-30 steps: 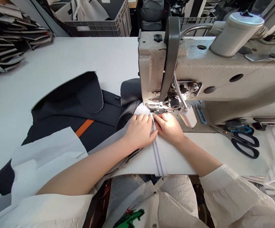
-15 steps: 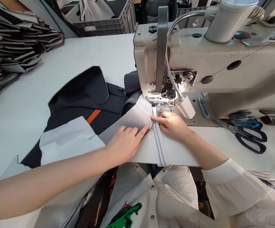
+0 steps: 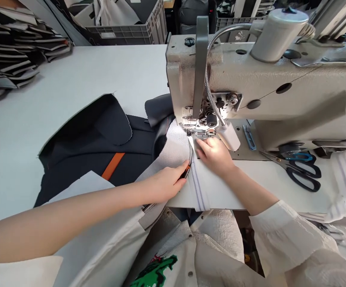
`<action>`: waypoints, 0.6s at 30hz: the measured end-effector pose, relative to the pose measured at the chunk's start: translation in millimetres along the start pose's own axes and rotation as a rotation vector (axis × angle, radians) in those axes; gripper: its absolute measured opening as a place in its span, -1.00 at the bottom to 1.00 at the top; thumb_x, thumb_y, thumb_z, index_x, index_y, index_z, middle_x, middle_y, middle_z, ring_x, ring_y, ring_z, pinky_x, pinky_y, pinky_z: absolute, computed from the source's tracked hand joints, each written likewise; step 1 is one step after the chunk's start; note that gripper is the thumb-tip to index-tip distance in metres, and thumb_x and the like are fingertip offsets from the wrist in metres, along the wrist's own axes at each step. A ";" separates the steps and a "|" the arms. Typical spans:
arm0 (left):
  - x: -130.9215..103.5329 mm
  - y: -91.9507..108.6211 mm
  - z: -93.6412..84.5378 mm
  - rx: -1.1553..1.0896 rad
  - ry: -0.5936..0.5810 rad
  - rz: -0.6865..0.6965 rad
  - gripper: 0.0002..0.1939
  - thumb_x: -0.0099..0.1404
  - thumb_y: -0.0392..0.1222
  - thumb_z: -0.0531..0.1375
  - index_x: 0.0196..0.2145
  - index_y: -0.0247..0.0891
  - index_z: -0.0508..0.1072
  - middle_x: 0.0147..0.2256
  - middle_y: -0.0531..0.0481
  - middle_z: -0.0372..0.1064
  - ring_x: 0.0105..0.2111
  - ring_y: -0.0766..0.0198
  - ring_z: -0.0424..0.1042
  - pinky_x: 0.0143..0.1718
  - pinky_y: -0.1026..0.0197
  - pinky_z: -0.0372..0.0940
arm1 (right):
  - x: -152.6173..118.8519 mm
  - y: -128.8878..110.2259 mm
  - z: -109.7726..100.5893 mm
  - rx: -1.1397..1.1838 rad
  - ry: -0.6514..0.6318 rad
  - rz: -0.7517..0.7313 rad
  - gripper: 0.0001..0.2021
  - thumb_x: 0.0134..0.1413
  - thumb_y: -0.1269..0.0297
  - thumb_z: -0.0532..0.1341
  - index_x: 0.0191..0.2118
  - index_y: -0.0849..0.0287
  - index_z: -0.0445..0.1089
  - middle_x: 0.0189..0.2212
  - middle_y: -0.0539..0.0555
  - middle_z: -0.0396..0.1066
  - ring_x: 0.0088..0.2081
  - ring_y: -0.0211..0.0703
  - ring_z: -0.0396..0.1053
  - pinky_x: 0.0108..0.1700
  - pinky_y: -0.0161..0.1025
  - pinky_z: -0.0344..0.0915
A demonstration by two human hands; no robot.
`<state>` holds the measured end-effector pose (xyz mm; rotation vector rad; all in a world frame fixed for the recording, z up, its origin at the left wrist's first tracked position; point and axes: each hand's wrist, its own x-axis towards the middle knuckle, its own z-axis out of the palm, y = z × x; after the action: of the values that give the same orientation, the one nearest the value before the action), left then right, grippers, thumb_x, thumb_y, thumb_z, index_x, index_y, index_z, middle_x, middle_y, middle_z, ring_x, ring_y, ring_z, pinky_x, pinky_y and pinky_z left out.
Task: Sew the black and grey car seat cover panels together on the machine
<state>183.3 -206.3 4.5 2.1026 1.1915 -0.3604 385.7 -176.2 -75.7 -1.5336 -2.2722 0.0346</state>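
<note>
A grey mesh fabric (image 3: 175, 147) runs under the needle area of the sewing machine (image 3: 203, 131), joined to a dark fabric piece (image 3: 101, 135) with an orange strip (image 3: 113, 166). My left hand (image 3: 165, 184) holds the mesh's right edge, its fingertips beside a small orange mark. Just below the presser foot, my right hand (image 3: 216, 155) has its fingers curled at the top of a white band with blue stripes (image 3: 199, 185). The band hangs over the table's front edge.
Black-handled scissors (image 3: 303, 169) and a blue thread snipper (image 3: 249, 137) lie right of the needle. Stacked fabric pieces (image 3: 14, 48) stand at the far left. A grey crate (image 3: 128, 34) is behind the table (image 3: 62, 79).
The dark fabric and mesh have shifted and turned, and the mesh now reaches over the front edge. My left fingers have closed in on the mesh edge; my right index finger is more bent.
</note>
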 end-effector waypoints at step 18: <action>27.6 -6.8 -23.5 0.197 0.043 0.097 -0.46 0.32 -0.14 -0.06 0.22 -0.31 0.07 -0.13 -0.18 0.41 -0.22 0.08 0.44 -0.36 0.19 0.24 | 4.4 -11.9 6.4 0.004 0.055 -0.061 -0.68 0.22 0.42 -0.03 0.01 0.28 0.35 -0.24 0.18 0.42 -0.23 -0.03 0.26 -0.15 -0.13 0.26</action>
<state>190.5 -170.1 3.9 2.3384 1.1123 -0.4043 371.6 -175.7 -77.4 -1.4453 -2.2731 -0.0196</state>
